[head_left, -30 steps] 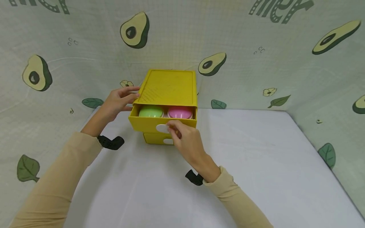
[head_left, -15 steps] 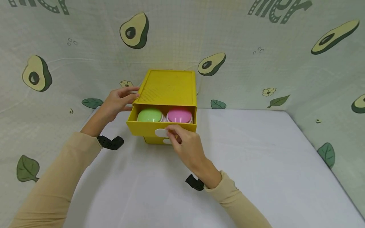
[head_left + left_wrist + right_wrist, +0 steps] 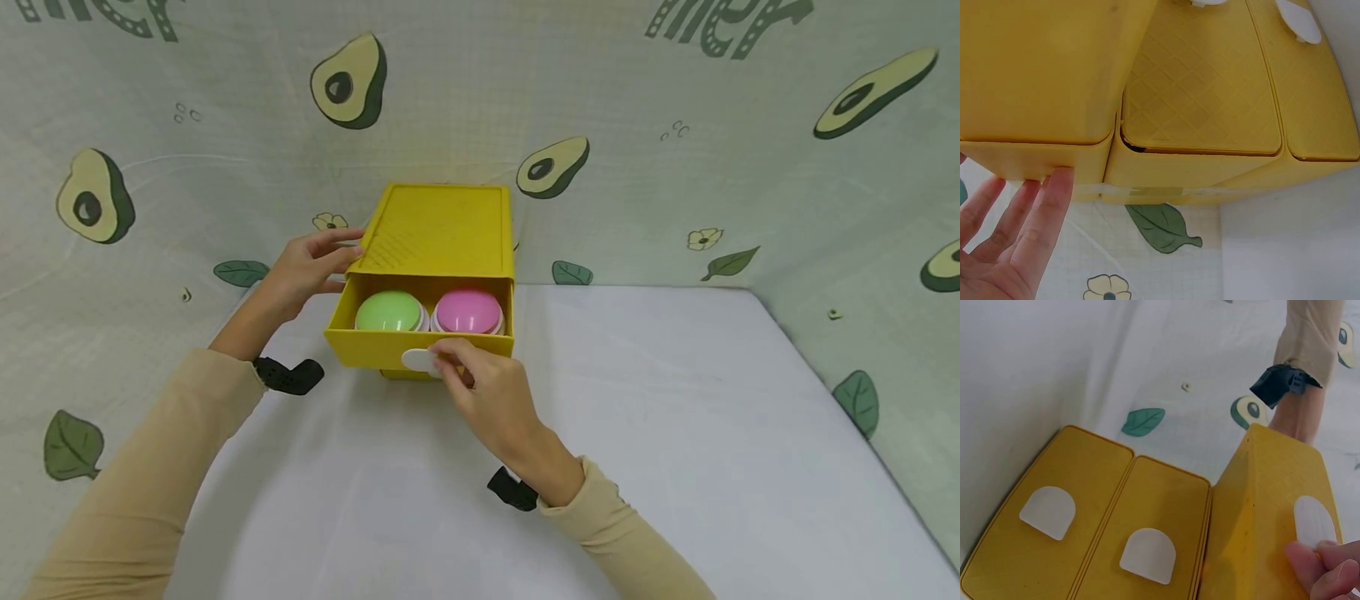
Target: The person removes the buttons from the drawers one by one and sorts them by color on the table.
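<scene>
A yellow drawer cabinet (image 3: 438, 229) stands on the table with its top drawer (image 3: 367, 350) pulled partway out. Inside lie two round, shiny-topped items with white rims, one green (image 3: 387, 311) and one pink (image 3: 468, 311), side by side. My right hand (image 3: 491, 396) pinches the drawer's white rounded handle (image 3: 416, 359) between thumb and fingers; the right wrist view shows this handle (image 3: 1314, 520) too. My left hand (image 3: 307, 265) touches the cabinet's left side with extended fingers. In the left wrist view, the fingertips (image 3: 1060, 177) press against the yellow side wall.
Two lower drawers, the middle one (image 3: 1138, 519) and the bottom one (image 3: 1041, 544), are closed, each with a white handle. The table (image 3: 637, 417) has a white cover. Behind the cabinet hangs an avocado-print cloth (image 3: 450, 100).
My right hand has drawn the top drawer farther out toward me, so more of the green and pink items shows. My left hand has stayed at the cabinet's side.
</scene>
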Demonstrator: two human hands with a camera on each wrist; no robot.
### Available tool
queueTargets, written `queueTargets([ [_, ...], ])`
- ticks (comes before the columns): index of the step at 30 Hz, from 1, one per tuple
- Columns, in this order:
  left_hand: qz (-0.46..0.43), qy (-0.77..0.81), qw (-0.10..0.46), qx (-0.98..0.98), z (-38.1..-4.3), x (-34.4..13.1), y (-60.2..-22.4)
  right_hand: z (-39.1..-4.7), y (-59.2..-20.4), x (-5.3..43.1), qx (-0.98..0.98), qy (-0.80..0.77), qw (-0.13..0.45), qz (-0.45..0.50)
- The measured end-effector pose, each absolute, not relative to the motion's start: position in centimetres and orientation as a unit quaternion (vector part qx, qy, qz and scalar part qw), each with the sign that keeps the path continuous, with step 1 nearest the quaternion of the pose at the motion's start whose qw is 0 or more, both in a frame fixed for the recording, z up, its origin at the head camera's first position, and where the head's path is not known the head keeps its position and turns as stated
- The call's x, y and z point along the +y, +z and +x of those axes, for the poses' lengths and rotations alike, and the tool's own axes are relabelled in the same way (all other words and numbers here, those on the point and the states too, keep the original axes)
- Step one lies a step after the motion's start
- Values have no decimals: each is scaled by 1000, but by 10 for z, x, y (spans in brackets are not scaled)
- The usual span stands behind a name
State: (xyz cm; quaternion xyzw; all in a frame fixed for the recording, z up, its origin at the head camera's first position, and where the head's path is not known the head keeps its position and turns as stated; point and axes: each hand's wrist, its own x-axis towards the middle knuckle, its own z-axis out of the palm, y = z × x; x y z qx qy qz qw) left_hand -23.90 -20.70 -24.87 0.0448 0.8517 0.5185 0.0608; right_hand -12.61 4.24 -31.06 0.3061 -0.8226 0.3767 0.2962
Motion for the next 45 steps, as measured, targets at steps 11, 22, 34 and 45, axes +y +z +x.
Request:
queueTargets([
  [11, 48, 517, 56, 853, -239, -205, -249, -117, -310, 43, -825, 364, 304, 308],
  [22, 50, 510, 46, 857, -238, -205, -248, -104, -308, 44, -825, 355, 304, 318],
  [34, 51, 510, 44, 857, -239, -205, -250, -101, -309, 45, -823, 355, 307, 320],
  [45, 48, 511, 46, 857, -239, -207, -251, -102, -308, 47, -821, 363, 293, 330],
])
